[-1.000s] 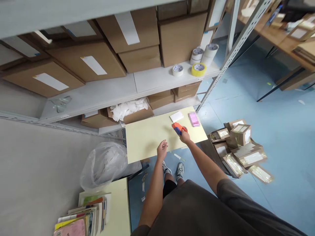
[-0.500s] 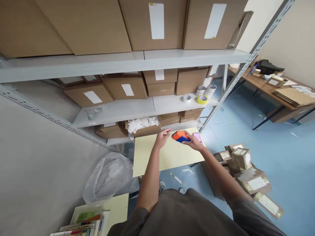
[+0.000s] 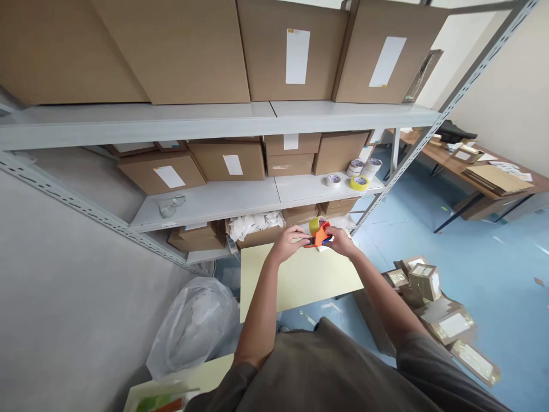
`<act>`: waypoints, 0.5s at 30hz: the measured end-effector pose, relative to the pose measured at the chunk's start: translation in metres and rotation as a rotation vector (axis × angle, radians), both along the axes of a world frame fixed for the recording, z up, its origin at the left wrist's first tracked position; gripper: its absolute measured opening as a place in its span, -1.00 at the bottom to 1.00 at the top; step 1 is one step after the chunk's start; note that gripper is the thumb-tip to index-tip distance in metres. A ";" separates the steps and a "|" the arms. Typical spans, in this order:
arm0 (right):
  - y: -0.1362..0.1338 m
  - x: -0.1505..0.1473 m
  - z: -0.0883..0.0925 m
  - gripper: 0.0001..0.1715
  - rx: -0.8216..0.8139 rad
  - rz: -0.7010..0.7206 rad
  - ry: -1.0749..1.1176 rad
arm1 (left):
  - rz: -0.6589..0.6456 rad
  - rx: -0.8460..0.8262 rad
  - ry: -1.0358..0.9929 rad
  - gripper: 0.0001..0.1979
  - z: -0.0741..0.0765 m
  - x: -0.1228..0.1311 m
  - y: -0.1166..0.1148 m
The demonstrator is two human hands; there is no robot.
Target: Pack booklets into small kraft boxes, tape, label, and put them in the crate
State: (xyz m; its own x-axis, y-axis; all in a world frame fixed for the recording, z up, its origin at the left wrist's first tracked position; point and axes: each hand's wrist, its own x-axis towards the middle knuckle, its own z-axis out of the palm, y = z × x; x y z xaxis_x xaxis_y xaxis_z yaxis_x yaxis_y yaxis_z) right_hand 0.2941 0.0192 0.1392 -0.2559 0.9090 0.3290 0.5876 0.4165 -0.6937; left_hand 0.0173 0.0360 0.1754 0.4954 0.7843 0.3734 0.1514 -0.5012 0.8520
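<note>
Over the table (image 3: pixel 309 281), left hand (image 3: pixel 287 245) and right hand (image 3: pixel 342 241) grip a dispenser (image 3: pixel 321 234) holding tape (image 3: pixel 315 224).
Far low shelf (image 3: pixel 206 256): box (image 3: pixel 266 236) of white wads (image 3: pixel 252 225).

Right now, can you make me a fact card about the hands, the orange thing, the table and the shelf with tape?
Right hand: holding the orange tape dispenser
Left hand: fingers at the dispenser's other end
On the dispenser: yellow tape
Table: pale yellow, below the hands
Tape shelf: white rolls, one yellow roll, cardboard boxes
</note>
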 end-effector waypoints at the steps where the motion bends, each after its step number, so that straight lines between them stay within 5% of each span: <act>1: 0.003 -0.002 -0.001 -0.70 -0.003 0.005 0.005 | 0.012 -0.007 -0.006 -0.77 0.000 -0.001 0.002; 15: 0.042 0.020 -0.007 -0.69 0.057 0.100 0.006 | 0.047 -0.153 -0.110 -0.44 0.002 0.015 0.042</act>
